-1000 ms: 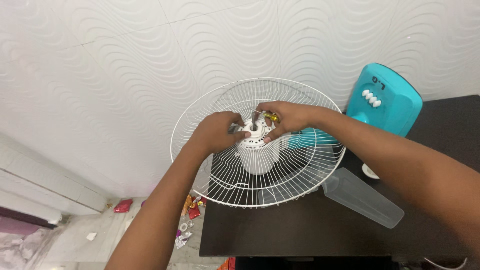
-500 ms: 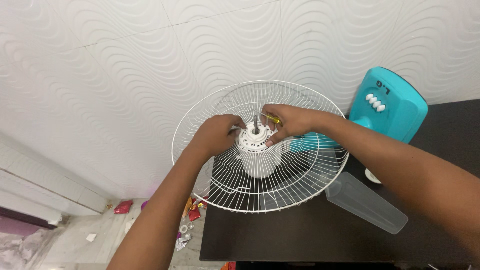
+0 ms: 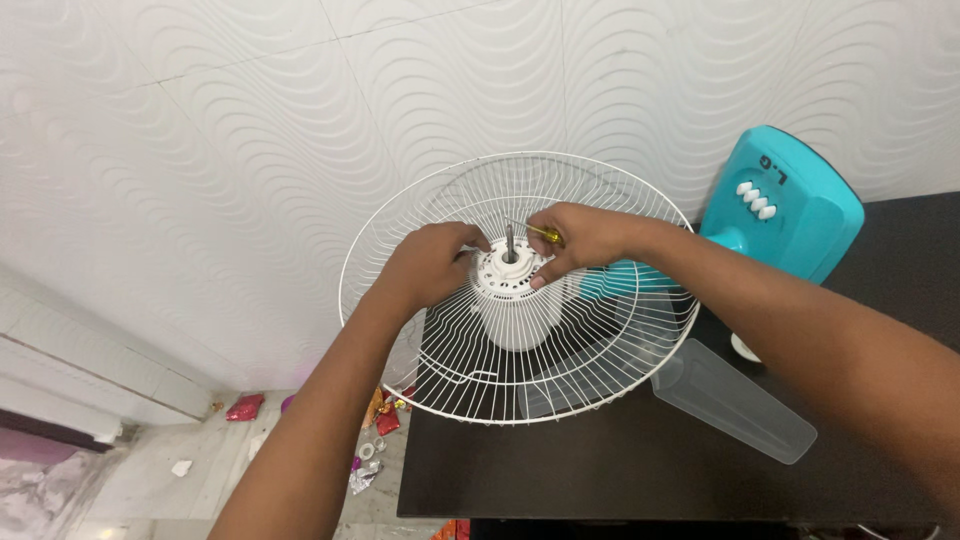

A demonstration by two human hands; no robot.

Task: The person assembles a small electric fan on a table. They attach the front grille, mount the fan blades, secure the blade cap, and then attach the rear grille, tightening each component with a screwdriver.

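Note:
A white wire fan guard (image 3: 455, 375) lies face up over a white motor housing (image 3: 515, 315) on a dark table (image 3: 600, 460). A metal shaft (image 3: 510, 243) sticks up from the white hub (image 3: 505, 275). My left hand (image 3: 425, 265) grips the hub's left side with its fingers curled. On the hub's right side rests my right hand (image 3: 580, 238), closed on a small screwdriver with a yellow handle (image 3: 543, 233); its thumb presses the hub.
The turquoise fan base (image 3: 790, 205) with white buttons stands at the right, against the patterned white wall. A clear plastic fan blade (image 3: 735, 400) lies on the table. Coloured wrappers and scraps (image 3: 375, 425) litter the floor at lower left.
Both hands have stayed on the hub with only slight finger shifts. The view moved a little.

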